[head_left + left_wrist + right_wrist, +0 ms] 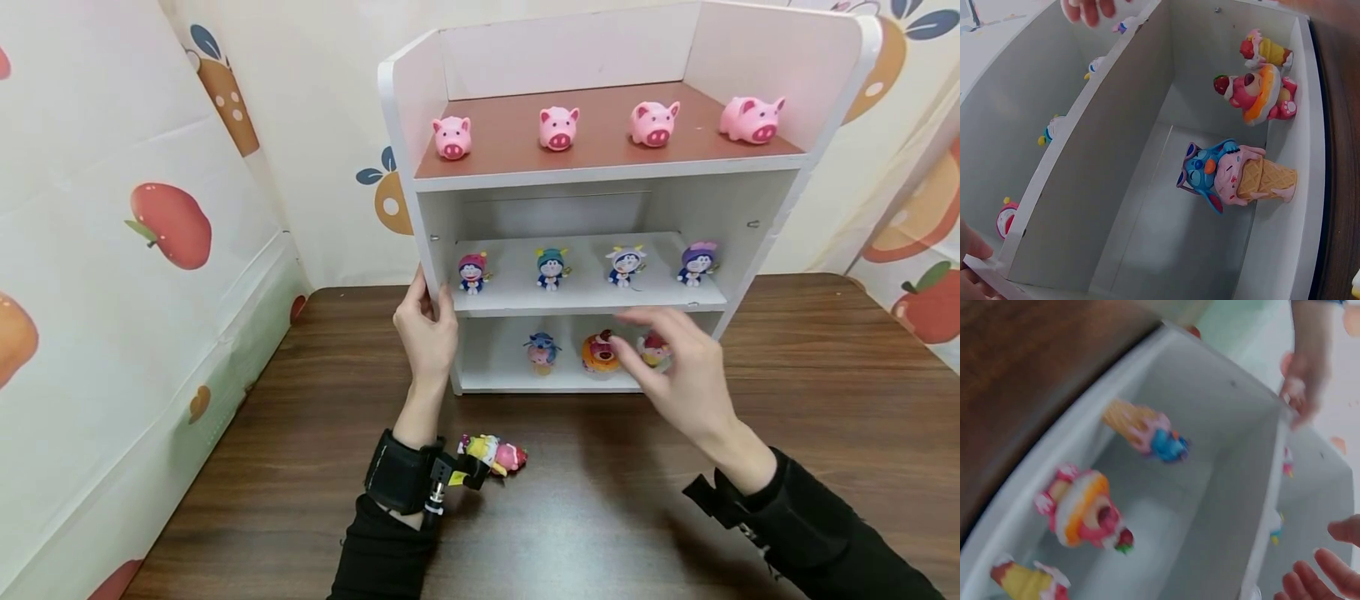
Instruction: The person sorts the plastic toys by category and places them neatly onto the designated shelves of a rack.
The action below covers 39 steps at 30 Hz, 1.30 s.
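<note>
My left hand (427, 337) grips the left side panel of a white shelf unit (588, 311), near the middle board. Empty, my right hand (686, 371) hovers in front of the lower right part with thumb and fingers spread. Behind it on the bottom shelf stand a pink bear figurine in an orange ring (1266, 94) and a figurine with a yellow cone (1270, 51), both partly covered in the head view. Left of them is a blue figurine on an ice cream cone (1235, 172). A colourful figurine (498, 454) lies on its side on the table by my left wrist.
Several pink pig figures (558, 128) line the brown top shelf. The middle shelf holds a row of small blue-and-white figurines (551, 268) with coloured hats. The unit stands on a dark wooden table (570, 517), against fruit-patterned wall covering (315, 150).
</note>
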Each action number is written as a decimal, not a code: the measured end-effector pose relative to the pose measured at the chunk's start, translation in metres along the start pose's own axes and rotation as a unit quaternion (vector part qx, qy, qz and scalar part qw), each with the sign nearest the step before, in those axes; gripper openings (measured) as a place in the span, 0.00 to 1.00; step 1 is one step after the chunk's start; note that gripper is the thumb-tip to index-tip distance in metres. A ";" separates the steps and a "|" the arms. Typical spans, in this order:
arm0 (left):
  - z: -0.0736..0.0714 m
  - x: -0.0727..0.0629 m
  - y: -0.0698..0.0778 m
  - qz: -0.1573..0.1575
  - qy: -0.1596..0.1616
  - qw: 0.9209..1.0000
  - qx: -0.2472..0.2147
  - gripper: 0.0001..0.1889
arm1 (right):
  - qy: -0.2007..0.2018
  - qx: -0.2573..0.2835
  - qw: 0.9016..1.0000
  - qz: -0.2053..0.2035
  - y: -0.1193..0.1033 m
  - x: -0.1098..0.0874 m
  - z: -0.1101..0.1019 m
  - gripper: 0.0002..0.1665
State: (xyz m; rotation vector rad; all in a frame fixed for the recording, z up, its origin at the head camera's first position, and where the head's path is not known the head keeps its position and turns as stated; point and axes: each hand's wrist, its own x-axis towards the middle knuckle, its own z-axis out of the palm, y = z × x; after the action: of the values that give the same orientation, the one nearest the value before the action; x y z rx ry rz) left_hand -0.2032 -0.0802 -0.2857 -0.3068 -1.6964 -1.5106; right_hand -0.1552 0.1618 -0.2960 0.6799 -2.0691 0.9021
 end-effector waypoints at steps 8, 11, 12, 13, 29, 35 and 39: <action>0.000 0.001 -0.022 0.011 0.000 1.000 -0.006 0.20 | 0.189 0.086 0.977 0.040 -0.008 0.022 -0.021 0.12; 0.000 0.000 -0.022 0.010 -0.002 1.000 -0.005 0.20 | 0.271 0.124 0.952 0.069 -0.003 0.027 -0.026 0.13; 0.000 0.000 -0.022 0.010 -0.002 1.000 -0.003 0.20 | 0.294 0.127 0.944 0.079 0.002 0.028 -0.028 0.13; 0.000 0.000 -0.022 0.010 -0.002 1.000 -0.002 0.20 | 0.315 0.129 0.936 0.088 0.007 0.029 -0.029 0.14; 0.000 0.000 -0.020 0.006 0.000 1.000 -0.004 0.20 | 0.270 0.111 0.931 0.220 0.048 0.027 -0.034 0.24; 0.000 0.000 -0.021 0.008 0.001 1.000 -0.006 0.20 | 0.221 0.179 0.932 0.225 0.063 0.023 -0.033 0.24; 0.000 0.000 -0.021 0.013 0.001 1.000 -0.004 0.20 | 0.217 0.168 0.935 0.225 0.071 0.022 -0.032 0.21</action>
State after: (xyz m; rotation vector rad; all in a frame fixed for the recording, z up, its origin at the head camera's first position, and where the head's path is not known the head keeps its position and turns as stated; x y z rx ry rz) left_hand -0.2168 -0.0857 -0.3003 -0.3296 -1.6793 -1.4995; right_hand -0.2037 0.2261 -0.2898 0.1350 -1.7019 1.5396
